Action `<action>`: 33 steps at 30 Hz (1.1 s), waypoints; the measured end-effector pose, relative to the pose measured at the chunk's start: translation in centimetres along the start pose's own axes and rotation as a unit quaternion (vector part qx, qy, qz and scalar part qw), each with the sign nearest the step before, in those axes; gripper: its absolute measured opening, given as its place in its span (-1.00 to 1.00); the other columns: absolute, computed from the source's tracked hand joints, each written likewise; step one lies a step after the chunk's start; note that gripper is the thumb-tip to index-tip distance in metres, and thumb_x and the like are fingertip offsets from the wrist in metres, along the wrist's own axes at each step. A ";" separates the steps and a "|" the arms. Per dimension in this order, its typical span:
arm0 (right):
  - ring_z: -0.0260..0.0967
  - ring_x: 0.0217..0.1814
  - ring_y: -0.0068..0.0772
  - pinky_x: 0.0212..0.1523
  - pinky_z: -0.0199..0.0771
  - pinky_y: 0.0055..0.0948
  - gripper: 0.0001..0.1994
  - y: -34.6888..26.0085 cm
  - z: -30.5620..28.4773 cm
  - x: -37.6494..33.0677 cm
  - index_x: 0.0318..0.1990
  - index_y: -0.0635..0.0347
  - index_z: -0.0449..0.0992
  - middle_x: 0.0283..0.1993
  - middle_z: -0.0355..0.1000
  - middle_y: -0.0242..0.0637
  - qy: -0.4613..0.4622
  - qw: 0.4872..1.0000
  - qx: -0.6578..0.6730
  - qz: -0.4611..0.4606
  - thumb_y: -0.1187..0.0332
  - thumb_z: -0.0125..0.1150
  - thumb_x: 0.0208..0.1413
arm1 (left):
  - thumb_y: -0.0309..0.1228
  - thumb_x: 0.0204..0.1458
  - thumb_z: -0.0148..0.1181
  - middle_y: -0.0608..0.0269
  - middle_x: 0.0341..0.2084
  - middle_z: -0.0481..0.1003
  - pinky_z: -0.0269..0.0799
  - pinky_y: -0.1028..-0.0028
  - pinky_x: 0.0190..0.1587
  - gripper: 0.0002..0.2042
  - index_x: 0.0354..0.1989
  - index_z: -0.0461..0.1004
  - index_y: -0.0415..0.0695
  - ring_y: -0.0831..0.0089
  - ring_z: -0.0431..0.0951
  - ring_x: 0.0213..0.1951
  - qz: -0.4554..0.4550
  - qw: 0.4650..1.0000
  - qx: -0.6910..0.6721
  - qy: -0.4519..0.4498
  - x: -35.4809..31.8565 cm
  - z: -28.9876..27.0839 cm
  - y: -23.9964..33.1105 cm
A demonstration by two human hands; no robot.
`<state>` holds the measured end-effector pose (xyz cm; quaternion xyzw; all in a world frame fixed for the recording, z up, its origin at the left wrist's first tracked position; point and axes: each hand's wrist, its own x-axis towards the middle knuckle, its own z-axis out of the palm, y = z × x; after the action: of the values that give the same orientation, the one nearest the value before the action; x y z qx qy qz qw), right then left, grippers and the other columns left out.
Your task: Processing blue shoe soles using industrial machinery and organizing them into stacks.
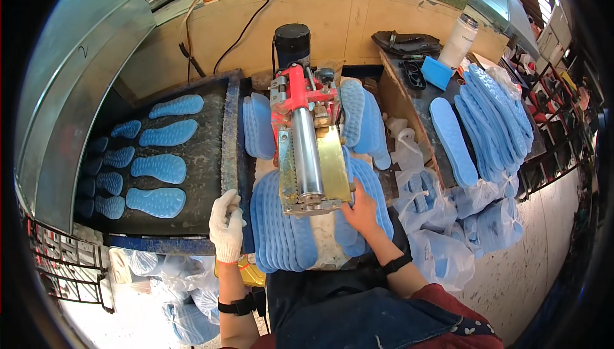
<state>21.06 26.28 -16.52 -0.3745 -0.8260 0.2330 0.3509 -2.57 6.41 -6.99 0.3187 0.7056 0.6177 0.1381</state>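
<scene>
My left hand (pixel 227 227), in a white knitted glove, is by the near right edge of the black belt (pixel 208 205), its fingers curled in with nothing visible in them. My bare right hand (pixel 363 211) reaches to the right side of a red and silver press-like machine (pixel 307 151), against its brass-coloured plate (pixel 331 157). Its fingertips are partly hidden there; what they grip cannot be made out. Under the machine head, blue insoles lie overlapped in a left fan (pixel 275 234) and a right stack (pixel 377 202). The right hand is just above the right stack.
Blue insole pieces (pixel 158 169) lie in rows on the belt. More insoles (pixel 492 122) are piled on the right side table, near a white bottle (pixel 460 39) and a blue box (pixel 436 73). Filled plastic bags (pixel 441 253) sit below. A black cylinder (pixel 292 43) stands behind the machine.
</scene>
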 end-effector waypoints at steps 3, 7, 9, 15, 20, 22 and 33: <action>0.43 -0.40 0.06 -0.35 0.40 -0.11 -0.36 0.0 0.4 -0.1 0.18 0.28 0.20 -0.39 0.46 0.01 -0.010 1.000 -0.005 0.006 0.36 0.22 -0.13 | -0.69 -0.04 -0.11 0.19 -0.23 0.45 0.39 0.68 -0.43 -0.58 0.05 0.38 -0.25 0.61 0.40 -0.38 0.000 1.000 0.007 0.007 -0.1 -0.3 -0.1; 0.42 -0.33 0.13 -0.30 0.39 -0.04 -0.37 -0.3 -0.1 -0.2 0.18 0.32 0.18 -0.32 0.45 0.08 -0.030 0.999 -0.006 0.025 0.32 0.21 -0.09 | -0.71 -0.04 -0.11 0.09 -0.11 0.41 0.40 0.68 -0.47 -0.38 0.30 0.09 -0.14 0.57 0.43 -0.39 -0.005 0.999 -0.045 0.013 -0.5 0.1 1.2; 0.42 -0.32 0.13 -0.29 0.39 -0.05 -0.36 0.3 0.1 -0.5 0.18 0.32 0.18 -0.30 0.45 0.09 -0.037 0.999 0.003 0.024 0.31 0.22 -0.10 | -0.74 -0.06 -0.10 -0.18 0.09 0.23 0.47 0.64 -0.52 -0.16 0.39 -0.34 0.01 0.50 0.50 -0.37 0.022 0.998 -0.057 0.025 -0.4 0.3 0.8; 0.43 -0.26 0.13 -0.26 0.39 -0.04 -0.34 0.8 0.4 -0.8 0.19 0.31 0.17 -0.25 0.45 0.10 -0.030 0.999 -0.009 0.020 0.32 0.22 -0.12 | -0.75 -0.07 -0.09 -0.27 0.20 0.09 0.55 0.59 -0.50 -0.11 0.38 -0.45 0.03 0.40 0.55 -0.30 0.049 0.994 -0.090 0.042 -0.4 0.3 1.3; 0.42 -0.26 0.14 -0.26 0.39 -0.05 -0.36 -0.5 0.1 -0.3 0.19 0.25 0.18 -0.26 0.45 0.08 -0.033 0.999 0.011 0.033 0.34 0.22 -0.11 | -0.70 -0.04 -0.12 -0.20 0.14 0.19 0.56 0.58 -0.44 -0.26 0.37 -0.20 -0.10 0.40 0.55 -0.28 0.009 0.998 -0.057 0.013 -0.2 0.0 1.4; 0.41 -0.29 0.14 -0.28 0.38 -0.06 -0.37 -0.6 0.2 -0.2 0.19 0.20 0.19 -0.29 0.45 0.06 -0.012 1.000 0.015 0.005 0.33 0.22 -0.10 | -0.69 -0.03 -0.12 -0.16 0.11 0.23 0.55 0.58 -0.42 -0.31 0.35 -0.12 -0.14 0.40 0.54 -0.27 -0.002 0.998 -0.056 0.004 -0.2 0.0 1.2; 0.42 -0.29 0.12 -0.25 0.38 -0.07 -0.44 2.0 1.1 -0.3 0.20 0.27 0.17 -0.31 0.44 0.12 -0.010 0.994 0.105 0.034 0.15 0.09 0.13 | -0.66 0.01 -0.07 -0.03 0.12 0.23 0.44 0.64 -0.45 -0.32 0.35 -0.12 -0.15 0.43 0.49 -0.29 -0.011 0.997 -0.080 0.020 -0.4 1.2 2.4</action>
<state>21.33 27.14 -18.66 -0.3606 -0.7872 0.3340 0.3724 -0.90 7.15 -5.02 0.2862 0.6599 0.6769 0.1563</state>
